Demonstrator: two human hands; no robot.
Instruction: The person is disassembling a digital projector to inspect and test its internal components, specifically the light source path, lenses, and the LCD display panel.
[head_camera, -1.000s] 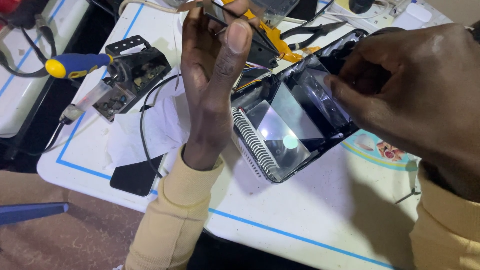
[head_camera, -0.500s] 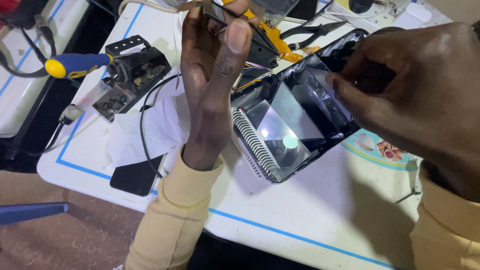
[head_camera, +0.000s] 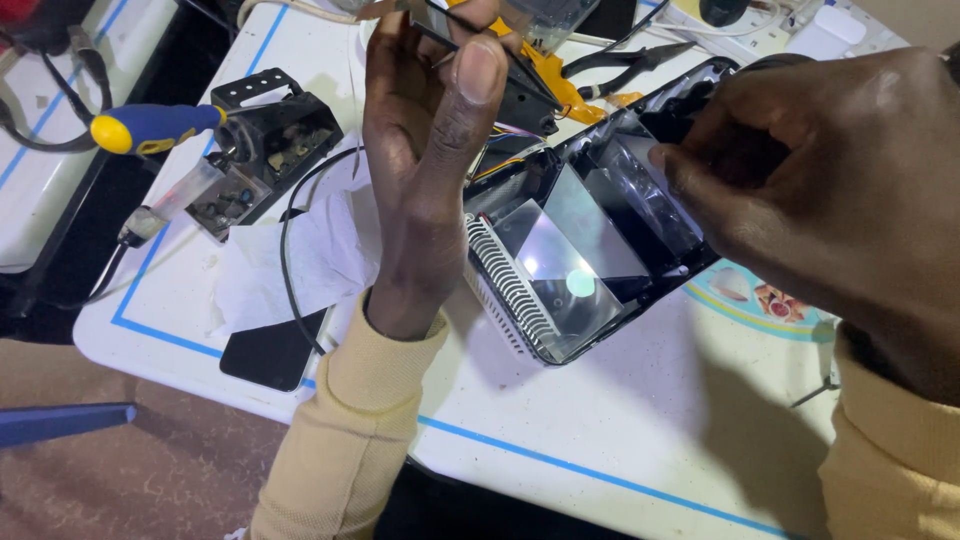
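**A:** Item one, where does the work lie?

**B:** One opened black plastic casing with a grey ribbed vent and shiny mirror panels inside lies near the middle of the white table with blue border lines. Its long axis runs from the near vent end up toward the far right corner.

**A:** And your hands?

**B:** Your right hand is the nearer one: its fingers curl down into the casing's far end, touching the inner parts; whether they pinch anything I cannot tell. Your left hand is raised above the casing's left edge, thumb and fingers closed on one thin dark flat part.

**A:** Remaining stock?

**B:** One blue-and-yellow-handled tool at the left edge, one black metal holder, one white paper tissue, one black flat slab, one pair of black pliers at the far edge.
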